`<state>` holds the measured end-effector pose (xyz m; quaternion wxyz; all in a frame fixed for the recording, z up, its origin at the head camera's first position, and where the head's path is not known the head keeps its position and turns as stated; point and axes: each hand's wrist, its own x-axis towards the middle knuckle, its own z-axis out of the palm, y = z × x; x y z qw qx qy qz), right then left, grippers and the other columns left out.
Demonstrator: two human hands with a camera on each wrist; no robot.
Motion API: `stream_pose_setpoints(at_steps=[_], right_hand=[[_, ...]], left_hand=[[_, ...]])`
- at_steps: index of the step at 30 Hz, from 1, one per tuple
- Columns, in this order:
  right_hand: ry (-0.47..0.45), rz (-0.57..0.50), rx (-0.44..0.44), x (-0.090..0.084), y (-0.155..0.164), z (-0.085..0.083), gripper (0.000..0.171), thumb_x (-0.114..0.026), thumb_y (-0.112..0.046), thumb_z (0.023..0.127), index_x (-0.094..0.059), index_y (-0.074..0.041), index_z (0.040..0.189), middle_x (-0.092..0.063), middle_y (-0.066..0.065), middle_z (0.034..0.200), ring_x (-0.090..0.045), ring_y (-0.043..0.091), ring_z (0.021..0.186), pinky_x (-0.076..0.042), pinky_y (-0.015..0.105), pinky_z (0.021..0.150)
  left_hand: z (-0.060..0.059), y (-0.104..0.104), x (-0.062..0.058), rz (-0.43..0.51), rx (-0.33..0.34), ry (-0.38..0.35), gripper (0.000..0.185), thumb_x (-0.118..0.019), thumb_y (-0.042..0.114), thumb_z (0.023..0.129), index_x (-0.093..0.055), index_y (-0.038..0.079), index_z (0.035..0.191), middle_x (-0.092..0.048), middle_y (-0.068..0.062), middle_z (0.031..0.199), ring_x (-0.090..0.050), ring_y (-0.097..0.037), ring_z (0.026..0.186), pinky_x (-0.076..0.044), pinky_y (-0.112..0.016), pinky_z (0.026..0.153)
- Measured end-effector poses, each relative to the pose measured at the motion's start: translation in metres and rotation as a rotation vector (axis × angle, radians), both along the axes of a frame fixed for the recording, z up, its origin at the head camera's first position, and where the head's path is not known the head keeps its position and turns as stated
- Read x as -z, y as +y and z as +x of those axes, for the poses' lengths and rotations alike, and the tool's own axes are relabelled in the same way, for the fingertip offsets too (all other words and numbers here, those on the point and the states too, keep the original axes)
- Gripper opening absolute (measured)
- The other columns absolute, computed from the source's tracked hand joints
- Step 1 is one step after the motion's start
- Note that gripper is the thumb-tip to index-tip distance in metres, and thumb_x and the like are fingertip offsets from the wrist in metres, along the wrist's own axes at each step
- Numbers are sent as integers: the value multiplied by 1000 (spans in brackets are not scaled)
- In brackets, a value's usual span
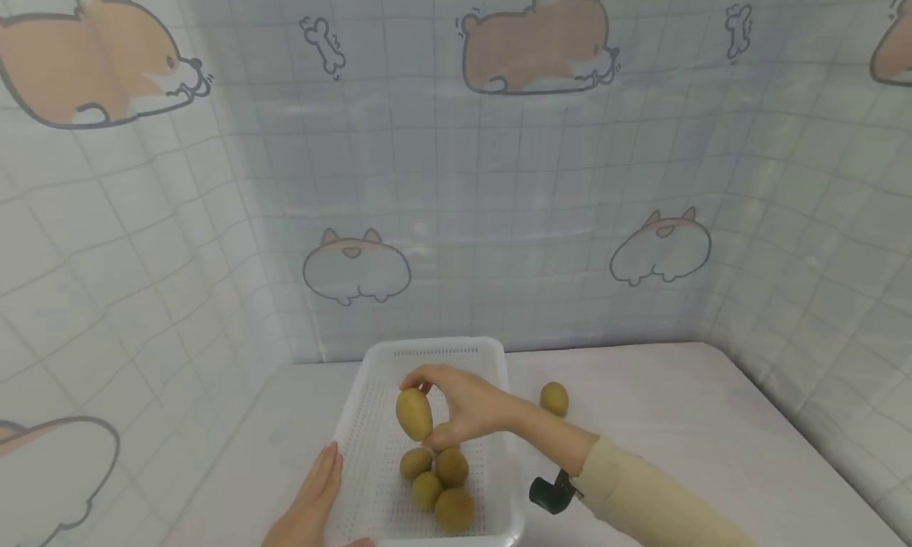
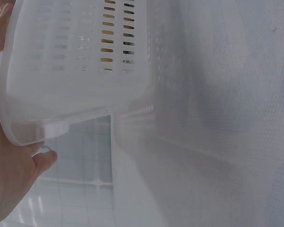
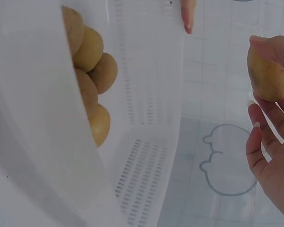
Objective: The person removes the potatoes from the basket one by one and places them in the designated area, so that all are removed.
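Over the white basket (image 1: pixel 427 344), I hold a potato (image 1: pixel 414 415) in my right hand (image 1: pixel 463 400), pinched between thumb and fingertips, raised clear of the bottom. Its narrower end points down in the head view. My left hand (image 1: pixel 313 491) rests at the basket's left side, its fingers straight and lying along the outside of the rim, with the thumb at the near edge. My two hands are apart, one on each side of the held potato and the basket's near left corner.

Below my right hand, five more potatoes (image 1: pixel 452 468) sit bunched on the slotted bottom, toward the near right part of the basket; the farthest is partly hidden by my hand. Another potato (image 1: pixel 554 399) lies outside on the white table (image 1: pixel 655 428), to the right of the basket and just beyond my forearm. A beige sleeve (image 1: pixel 641 491) covers my right arm, and a black device (image 1: pixel 550 495) shows beside its cuff. Behind everything hangs a pale checked cloth (image 1: pixel 499 175) printed with cartoon dogs (image 1: pixel 534 52) and bones (image 1: pixel 324 47).
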<state>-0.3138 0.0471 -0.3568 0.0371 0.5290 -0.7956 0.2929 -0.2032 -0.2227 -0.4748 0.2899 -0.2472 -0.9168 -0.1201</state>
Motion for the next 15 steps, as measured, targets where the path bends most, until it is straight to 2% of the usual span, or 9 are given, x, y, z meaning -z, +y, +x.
stream_pose_setpoints(at_steps=[4,10,15], right_hand=[[3,-20,5,0,7,-1,71,-77,-27,64,-42,-21,126,-46,-15,122,-44,2,107,-40,24,89],[-11,-51,36,-4,20,0,71,-77,-25,64,-42,-21,126,-46,-17,121,-44,3,106,-42,24,84],[2,-73,57,-1,31,-3,72,-77,-23,64,-42,-21,126,-47,-16,121,-45,5,104,-44,23,77]], left_hand=[[2,1,-1,15,-22,-27,117,-74,58,58,-23,-12,136,-26,-26,141,8,-4,135,5,-5,100],[2,2,-3,30,-47,-81,116,-73,60,58,-26,-13,135,-31,-28,137,11,0,133,5,-4,98],[3,2,-5,31,-51,-95,117,-72,61,58,-24,-12,136,-28,-26,139,12,1,133,5,-2,97]])
